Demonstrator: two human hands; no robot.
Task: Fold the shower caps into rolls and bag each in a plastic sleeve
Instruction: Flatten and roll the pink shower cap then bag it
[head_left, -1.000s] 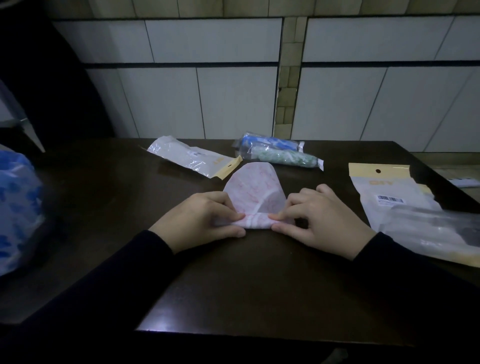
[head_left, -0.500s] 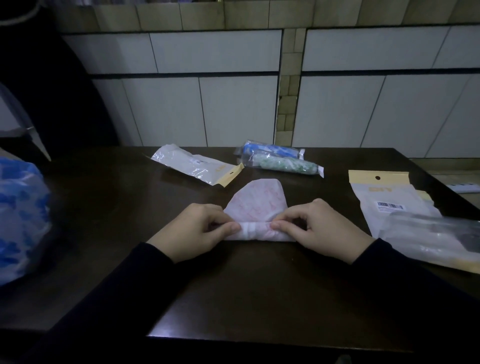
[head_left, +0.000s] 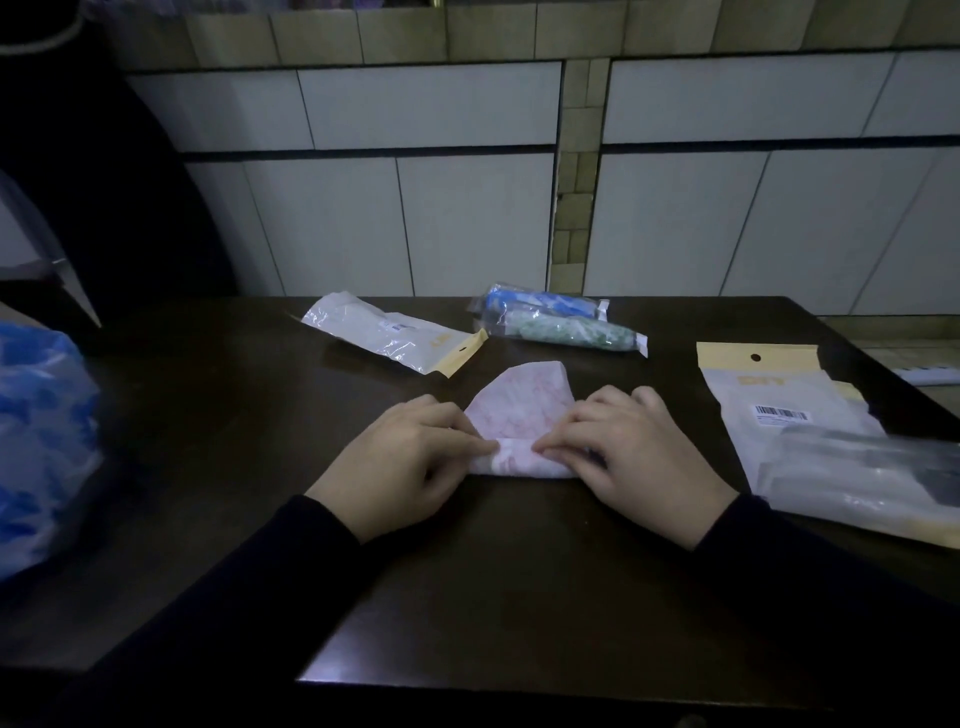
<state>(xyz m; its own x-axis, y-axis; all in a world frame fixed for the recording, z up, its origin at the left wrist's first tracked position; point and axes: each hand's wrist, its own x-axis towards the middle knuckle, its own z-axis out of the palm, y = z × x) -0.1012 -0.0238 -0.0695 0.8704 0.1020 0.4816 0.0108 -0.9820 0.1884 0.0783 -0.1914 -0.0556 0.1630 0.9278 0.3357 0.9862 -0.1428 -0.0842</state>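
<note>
A pink-patterned white shower cap lies flat on the dark table, its near edge rolled up into a thick tube. My left hand pinches the roll's left end and my right hand presses on its right end, fingertips almost meeting at the middle. A flat plastic sleeve with a yellow header lies behind the hands at the left. Two bagged rolls, one blue and one green, lie at the back centre.
A stack of plastic sleeves with a barcode sits at the right, overlapped by clear plastic. A blue and white plastic bag bulges at the left edge. A tiled wall stands behind the table.
The roll has grown thicker and moved away from me, so less flat cap shows beyond it. Both hands shifted forward with it and their fingertips came closer together.
</note>
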